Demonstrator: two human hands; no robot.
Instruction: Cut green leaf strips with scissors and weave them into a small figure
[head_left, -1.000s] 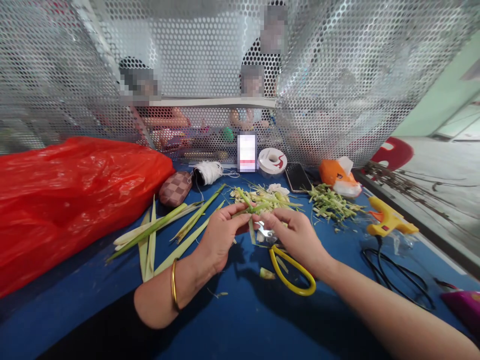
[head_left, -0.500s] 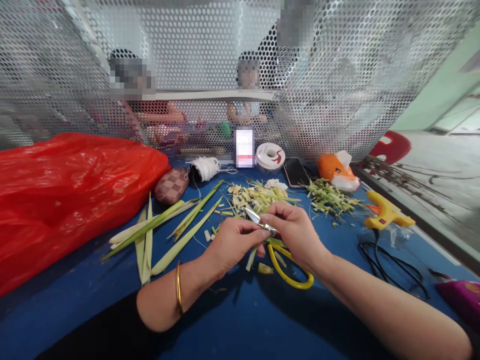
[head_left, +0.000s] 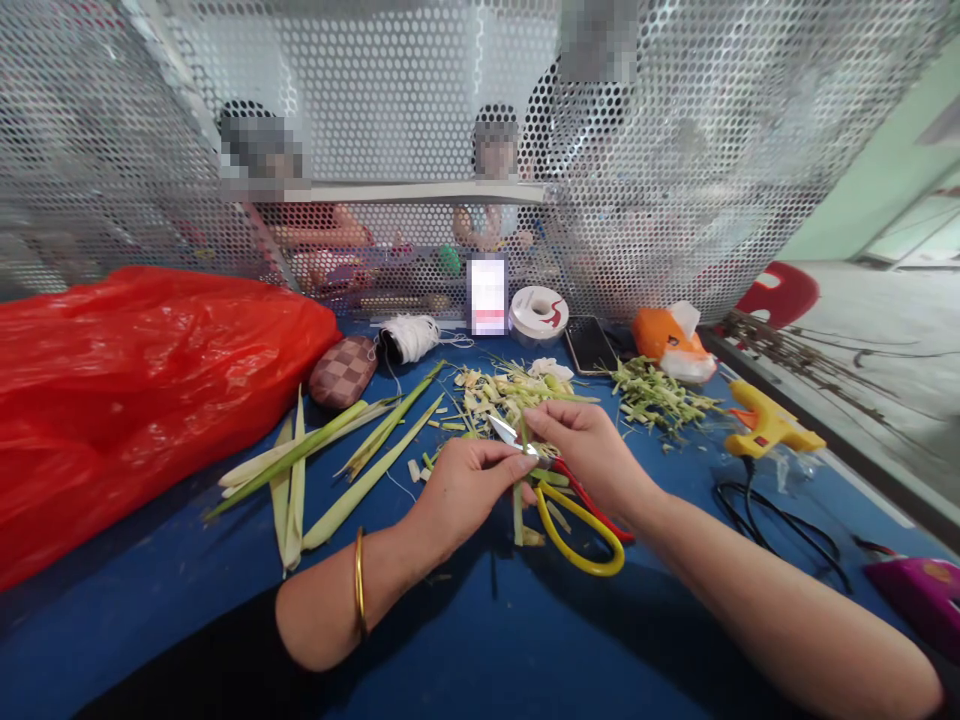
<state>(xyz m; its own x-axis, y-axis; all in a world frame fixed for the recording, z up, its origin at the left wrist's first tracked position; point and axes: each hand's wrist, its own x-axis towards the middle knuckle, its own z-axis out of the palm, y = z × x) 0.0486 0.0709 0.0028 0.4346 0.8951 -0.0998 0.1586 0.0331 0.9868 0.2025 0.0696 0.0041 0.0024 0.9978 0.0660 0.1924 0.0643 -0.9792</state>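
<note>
My left hand pinches a narrow green leaf strip that hangs down from its fingertips. My right hand is closed on small red-handled scissors. Their metal blades point left and meet the strip just above my left fingers, and a red handle shows below the palm. Yellow-handled scissors lie on the blue table under both hands. Cut leaf scraps are heaped just beyond my hands.
Long leaf strips lie at the left beside a red plastic bag. Along the back are a checkered pouch, white thread, a tape roll, a phone and an orange pack. A yellow glue gun and black cable sit right. People sit behind the perforated screen.
My hands drew back from the scrap heap toward me. The right hand now works the small scissors against the strip, which has turned to hang straight down from my left fingers.
</note>
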